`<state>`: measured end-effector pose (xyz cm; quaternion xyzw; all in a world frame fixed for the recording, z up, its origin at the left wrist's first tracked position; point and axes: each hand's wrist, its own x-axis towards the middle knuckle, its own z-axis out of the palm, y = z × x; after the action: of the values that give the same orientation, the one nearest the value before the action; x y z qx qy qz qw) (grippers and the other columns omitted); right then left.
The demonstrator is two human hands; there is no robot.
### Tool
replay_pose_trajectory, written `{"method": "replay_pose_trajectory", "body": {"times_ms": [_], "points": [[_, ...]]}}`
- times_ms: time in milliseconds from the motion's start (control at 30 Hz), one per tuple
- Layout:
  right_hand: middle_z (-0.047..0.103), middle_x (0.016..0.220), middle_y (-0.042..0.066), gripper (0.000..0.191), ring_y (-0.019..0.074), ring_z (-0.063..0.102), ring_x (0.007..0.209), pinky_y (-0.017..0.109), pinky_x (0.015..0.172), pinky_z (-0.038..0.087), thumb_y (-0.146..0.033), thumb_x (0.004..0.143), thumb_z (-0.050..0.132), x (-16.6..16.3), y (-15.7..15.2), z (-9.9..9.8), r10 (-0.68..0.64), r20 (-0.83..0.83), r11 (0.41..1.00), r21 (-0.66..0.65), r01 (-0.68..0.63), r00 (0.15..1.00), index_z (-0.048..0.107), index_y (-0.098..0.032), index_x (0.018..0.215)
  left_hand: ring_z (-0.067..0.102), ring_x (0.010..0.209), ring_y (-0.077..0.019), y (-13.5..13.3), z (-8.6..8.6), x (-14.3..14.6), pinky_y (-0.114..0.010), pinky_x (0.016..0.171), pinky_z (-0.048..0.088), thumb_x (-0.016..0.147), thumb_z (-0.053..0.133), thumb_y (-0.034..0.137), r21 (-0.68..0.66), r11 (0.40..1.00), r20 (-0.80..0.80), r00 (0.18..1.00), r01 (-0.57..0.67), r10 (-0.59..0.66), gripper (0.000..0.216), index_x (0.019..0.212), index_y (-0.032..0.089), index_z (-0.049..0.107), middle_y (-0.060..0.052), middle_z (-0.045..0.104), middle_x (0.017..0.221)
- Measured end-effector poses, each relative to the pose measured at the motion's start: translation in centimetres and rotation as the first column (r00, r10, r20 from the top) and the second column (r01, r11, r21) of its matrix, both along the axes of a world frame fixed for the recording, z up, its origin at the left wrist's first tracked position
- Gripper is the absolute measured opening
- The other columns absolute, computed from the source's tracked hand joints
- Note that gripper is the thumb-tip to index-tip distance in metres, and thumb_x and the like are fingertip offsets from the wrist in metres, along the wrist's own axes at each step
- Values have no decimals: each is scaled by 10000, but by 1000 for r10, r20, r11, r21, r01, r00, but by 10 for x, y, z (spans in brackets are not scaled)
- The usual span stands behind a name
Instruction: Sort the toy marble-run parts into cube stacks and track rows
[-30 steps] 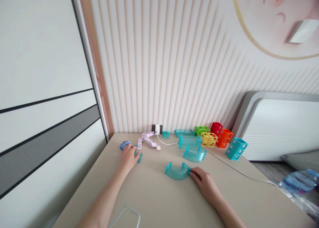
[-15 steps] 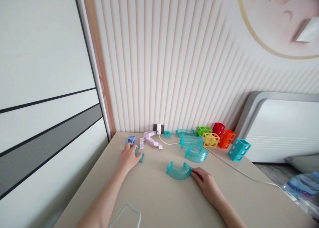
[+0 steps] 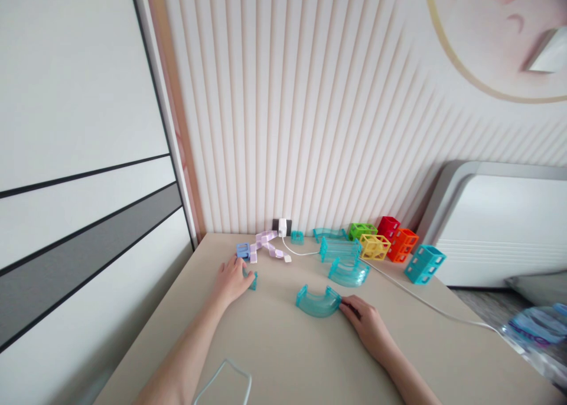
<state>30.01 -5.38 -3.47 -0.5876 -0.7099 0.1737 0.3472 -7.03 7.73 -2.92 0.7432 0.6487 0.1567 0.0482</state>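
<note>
My left hand (image 3: 233, 279) is partly closed over a small teal translucent piece (image 3: 253, 281), which shows between its thumb and index finger. The rest of that piece is hidden under the hand. Just beyond the fingertips is a blue open-frame block (image 3: 243, 250). Whether the fingers touch this block I cannot tell. My right hand (image 3: 361, 319) pinches the right end of a teal curved track piece (image 3: 318, 302) that lies on the table, bowed toward me. Behind it rest another teal curved piece (image 3: 349, 273) and a straight teal track (image 3: 340, 250).
A lilac jointed strip (image 3: 266, 239) lies beside the blue block. Yellow (image 3: 374, 247), green (image 3: 362, 230), red (image 3: 388, 226), orange (image 3: 402, 245) and teal (image 3: 425, 264) frame blocks stand at the right. A white cable (image 3: 411, 296) runs from the wall charger (image 3: 282, 228) across the table.
The blue block has shifted right, close to the lilac strip, which has moved slightly. My left hand and its teal piece have moved a little right. My right hand stays at the curved track.
</note>
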Motion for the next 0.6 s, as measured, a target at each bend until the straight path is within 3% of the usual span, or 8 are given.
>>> {"method": "replay_pose_trajectory", "body": {"times_ms": [600], "points": [[749, 938, 68, 284, 232, 701, 864, 313, 794, 541, -427, 951, 524, -2, -1, 4, -17, -4, 1000, -3, 17, 1000, 730, -230, 948, 619, 1015, -314, -15, 16, 1, -425, 867, 446, 873, 529, 486, -36, 999, -98, 995, -26, 22, 308, 935, 201, 629, -124, 656, 1015]]}}
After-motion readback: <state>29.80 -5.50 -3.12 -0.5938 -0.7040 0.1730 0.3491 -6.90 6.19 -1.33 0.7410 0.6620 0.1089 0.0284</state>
